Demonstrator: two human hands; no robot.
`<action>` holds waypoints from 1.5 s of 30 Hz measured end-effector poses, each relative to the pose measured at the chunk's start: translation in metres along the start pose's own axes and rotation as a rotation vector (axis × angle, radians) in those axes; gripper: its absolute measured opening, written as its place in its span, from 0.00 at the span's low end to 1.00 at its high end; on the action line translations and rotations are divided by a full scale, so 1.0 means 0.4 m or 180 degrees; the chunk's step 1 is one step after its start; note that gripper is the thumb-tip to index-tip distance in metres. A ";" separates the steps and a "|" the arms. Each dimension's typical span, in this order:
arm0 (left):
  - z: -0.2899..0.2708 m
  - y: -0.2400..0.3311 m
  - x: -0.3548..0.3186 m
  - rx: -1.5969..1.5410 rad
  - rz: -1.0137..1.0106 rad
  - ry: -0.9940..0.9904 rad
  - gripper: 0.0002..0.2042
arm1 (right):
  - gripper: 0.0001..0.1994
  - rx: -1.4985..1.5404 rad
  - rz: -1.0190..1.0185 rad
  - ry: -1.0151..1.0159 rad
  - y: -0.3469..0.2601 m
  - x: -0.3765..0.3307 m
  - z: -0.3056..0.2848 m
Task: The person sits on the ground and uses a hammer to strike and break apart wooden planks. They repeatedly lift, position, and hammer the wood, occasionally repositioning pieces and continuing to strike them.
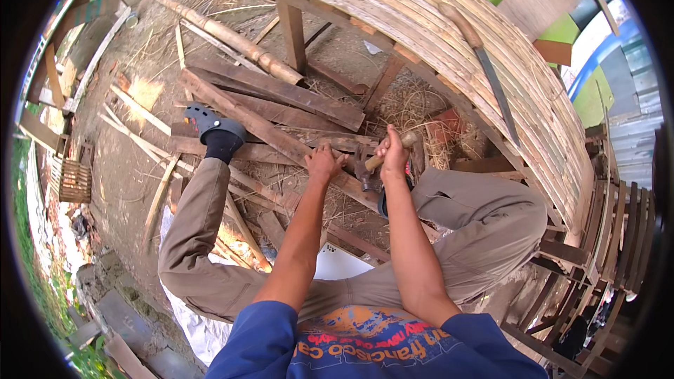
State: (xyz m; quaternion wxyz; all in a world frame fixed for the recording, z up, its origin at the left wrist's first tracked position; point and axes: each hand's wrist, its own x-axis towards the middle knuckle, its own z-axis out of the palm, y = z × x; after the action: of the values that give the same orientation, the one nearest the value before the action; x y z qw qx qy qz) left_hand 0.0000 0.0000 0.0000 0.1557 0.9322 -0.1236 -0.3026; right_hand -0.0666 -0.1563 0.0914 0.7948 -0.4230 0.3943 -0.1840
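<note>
My right hand [394,156] is closed round the wooden handle [374,163] of a hammer. The hammer's metal head [363,170] is just above a long brown wooden plank [263,126], to the right of my left hand [324,163]. That hand presses down on the same plank, its fingers bent over the wood. Running slantwise, the plank lies over several other boards [295,98] on the ground. Any nail under the hammer head is too small to make out.
A bamboo-slat bench [421,21] curves along the right, with a wooden-handled machete [488,74] on top. Bamboo poles [225,38] and thin strips lie at the left. My clog-shod left foot [214,126] is by the boards. A slatted wooden chair [597,260] stands far right.
</note>
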 end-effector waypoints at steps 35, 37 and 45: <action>0.097 -0.111 -0.051 -0.2439 -0.1252 0.1819 0.39 | 0.14 -0.2676 -0.1279 -0.0288 0.050 -0.052 -0.069; 0.088 -0.144 -0.028 -0.2558 -0.1727 0.1807 0.48 | 0.17 -0.3482 -0.0814 -0.0679 0.076 -0.078 -0.030; 0.043 -0.104 0.022 -0.2475 -0.2305 0.1112 0.56 | 0.30 -0.4071 -0.0567 -0.0885 0.251 -0.008 -0.025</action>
State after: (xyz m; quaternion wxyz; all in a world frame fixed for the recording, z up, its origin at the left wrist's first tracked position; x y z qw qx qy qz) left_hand 0.0020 0.0317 -0.0331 0.3924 0.8253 0.3528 -0.2011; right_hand -0.0806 -0.1017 0.0076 0.4122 -0.8625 0.2830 0.0778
